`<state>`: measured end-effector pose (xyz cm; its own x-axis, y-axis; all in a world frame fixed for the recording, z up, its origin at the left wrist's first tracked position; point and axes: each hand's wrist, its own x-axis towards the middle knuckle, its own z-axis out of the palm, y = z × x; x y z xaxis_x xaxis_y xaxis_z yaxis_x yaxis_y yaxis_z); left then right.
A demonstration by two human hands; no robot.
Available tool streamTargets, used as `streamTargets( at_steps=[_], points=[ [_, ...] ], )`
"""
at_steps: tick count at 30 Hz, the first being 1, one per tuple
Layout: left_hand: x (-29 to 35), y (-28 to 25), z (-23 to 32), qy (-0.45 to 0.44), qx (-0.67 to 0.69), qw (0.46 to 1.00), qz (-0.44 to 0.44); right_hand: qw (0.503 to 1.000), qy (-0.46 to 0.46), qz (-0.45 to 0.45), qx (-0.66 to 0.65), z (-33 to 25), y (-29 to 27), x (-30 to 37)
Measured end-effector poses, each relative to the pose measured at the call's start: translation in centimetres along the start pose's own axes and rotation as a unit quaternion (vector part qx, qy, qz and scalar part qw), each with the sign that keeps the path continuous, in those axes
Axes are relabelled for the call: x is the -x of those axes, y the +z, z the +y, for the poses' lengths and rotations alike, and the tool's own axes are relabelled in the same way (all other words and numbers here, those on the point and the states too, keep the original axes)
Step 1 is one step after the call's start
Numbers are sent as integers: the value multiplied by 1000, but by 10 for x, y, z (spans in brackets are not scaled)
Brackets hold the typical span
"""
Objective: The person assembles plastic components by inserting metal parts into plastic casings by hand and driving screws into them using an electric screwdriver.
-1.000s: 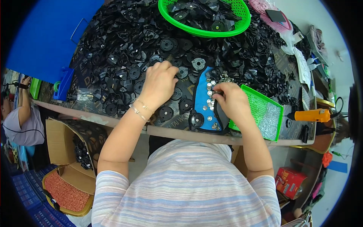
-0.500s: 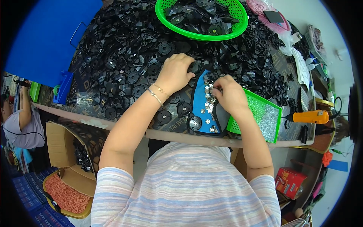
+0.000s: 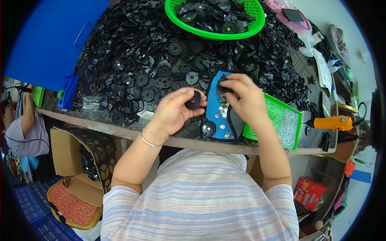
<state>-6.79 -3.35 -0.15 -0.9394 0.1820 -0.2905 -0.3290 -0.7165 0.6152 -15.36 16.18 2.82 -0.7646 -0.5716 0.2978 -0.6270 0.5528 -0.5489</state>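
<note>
My left hand (image 3: 173, 110) is closed on a small black plastic part (image 3: 194, 101), held up between thumb and fingers just left of the blue pad. Over the pad's upper end, my right hand (image 3: 244, 96) pinches another dark plastic part (image 3: 222, 86). The blue pad (image 3: 213, 94) has a black edge and lies flat on the table. Several small round silver metal pieces (image 3: 223, 112) are scattered on it. A round black disc (image 3: 208, 128) with a metal centre sits at its lower left corner.
Black plastic parts (image 3: 132, 52) heap across the table. A round green basket (image 3: 215, 37) of them stands at the back. Right of the pad lies a green tray (image 3: 268, 115) with small silver pieces. An orange-handled tool (image 3: 331, 123) is at the right edge, a blue sheet (image 3: 48, 40) at left.
My left hand has come back from the heap toward me with a black part in it. My right hand has shifted slightly and now holds a dark part above the pad.
</note>
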Motion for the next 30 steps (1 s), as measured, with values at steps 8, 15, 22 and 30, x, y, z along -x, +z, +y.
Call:
streamTargets(
  at_steps=[8, 15, 22, 30],
  points=[
    [10, 15, -9, -10, 44, 999, -11, 972, 21, -112, -205, -24, -7, 7],
    [15, 20, 1, 34, 47, 998, -7, 985, -22, -151, 75, 9, 8, 32],
    [21, 13, 16, 98, 42, 994, 15, 981, -27, -134, 135, 8, 17, 35],
    [28, 11, 15, 110, 21, 993, 30, 981, -26, -144, 129, 11, 16, 33]
  ],
)
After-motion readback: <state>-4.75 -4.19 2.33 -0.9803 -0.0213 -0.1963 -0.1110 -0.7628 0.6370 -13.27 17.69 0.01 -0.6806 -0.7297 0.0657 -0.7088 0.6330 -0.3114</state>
